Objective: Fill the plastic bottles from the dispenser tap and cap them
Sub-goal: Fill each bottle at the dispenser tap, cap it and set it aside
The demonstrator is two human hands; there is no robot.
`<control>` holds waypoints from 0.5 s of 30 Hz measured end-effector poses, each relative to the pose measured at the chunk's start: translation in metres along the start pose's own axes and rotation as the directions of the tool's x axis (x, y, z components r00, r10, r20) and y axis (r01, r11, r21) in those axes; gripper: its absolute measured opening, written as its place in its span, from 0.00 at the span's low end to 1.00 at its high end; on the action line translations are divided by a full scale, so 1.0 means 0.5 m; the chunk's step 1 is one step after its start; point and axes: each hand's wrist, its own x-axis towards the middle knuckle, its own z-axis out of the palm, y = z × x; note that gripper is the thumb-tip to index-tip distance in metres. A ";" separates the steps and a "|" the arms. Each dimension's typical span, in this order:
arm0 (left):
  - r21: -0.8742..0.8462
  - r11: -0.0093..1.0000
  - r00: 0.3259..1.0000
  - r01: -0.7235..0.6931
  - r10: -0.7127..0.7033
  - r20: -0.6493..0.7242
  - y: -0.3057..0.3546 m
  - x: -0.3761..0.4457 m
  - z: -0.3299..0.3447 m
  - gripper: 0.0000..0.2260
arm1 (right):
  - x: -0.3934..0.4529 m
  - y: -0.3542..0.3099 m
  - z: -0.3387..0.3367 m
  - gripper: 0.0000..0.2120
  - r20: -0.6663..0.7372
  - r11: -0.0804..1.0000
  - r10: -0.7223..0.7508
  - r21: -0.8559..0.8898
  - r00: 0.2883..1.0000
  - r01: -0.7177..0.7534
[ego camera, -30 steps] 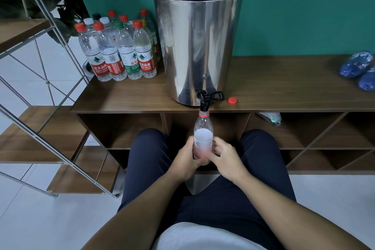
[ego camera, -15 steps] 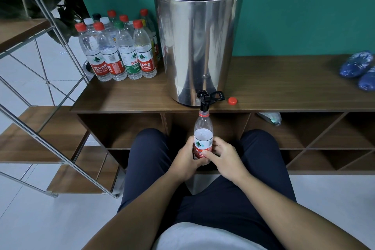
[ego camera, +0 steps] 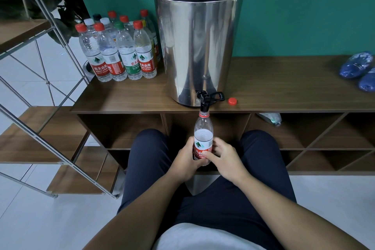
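- The open plastic bottle (ego camera: 203, 134) stands upright under the black dispenser tap (ego camera: 204, 101), its mouth right at the spout, held out in front of the shelf edge and above the person's knees.
- The left hand (ego camera: 185, 161) wraps the lower body from the left, and the right hand (ego camera: 225, 161) closes on it from the right with the thumb across the red label; both are pressed around the bottle, not spread.
- Water appears to reach about the shoulder, so the bottle is probably getting heavy for its thin wall. It will likely dent if squeezed, and while uncapped a squeeze could push water out of the neck.
- The label band looks the best place to hold: stiffer and less slick than bare plastic, which may be wet.
- The loose red cap (ego camera: 232, 101) lies on the shelf top (ego camera: 284, 87) just right of the tap, small and light, and easy to pinch by its rim.
- Counts: one steel dispenser (ego camera: 197, 46), one tap, one bottle in hand, one loose cap.
- The capped bottles (ego camera: 121, 50) far left number about ten: four in the front row, the rest partly hidden behind, so the total is uncertain.
- Two blue bundles (ego camera: 359, 69) sit at the far right, and one crumpled bottle-like item (ego camera: 269, 118) lies in the cubby below.
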 end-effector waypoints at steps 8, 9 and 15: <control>-0.009 1.000 1.000 -0.001 0.001 -0.002 0.002 -0.001 0.000 0.30 | 0.002 0.004 0.001 0.23 -0.012 1.000 -0.002 -0.023 1.000 0.002; -0.008 1.000 1.000 0.000 0.000 0.000 0.002 -0.001 -0.001 0.30 | 0.002 0.004 0.001 0.23 -0.012 1.000 -0.002 -0.023 1.000 0.002; -0.007 1.000 1.000 -0.006 0.006 0.002 0.001 -0.001 -0.001 0.30 | 0.001 0.003 0.001 0.24 -0.010 1.000 0.001 -0.022 1.000 -0.001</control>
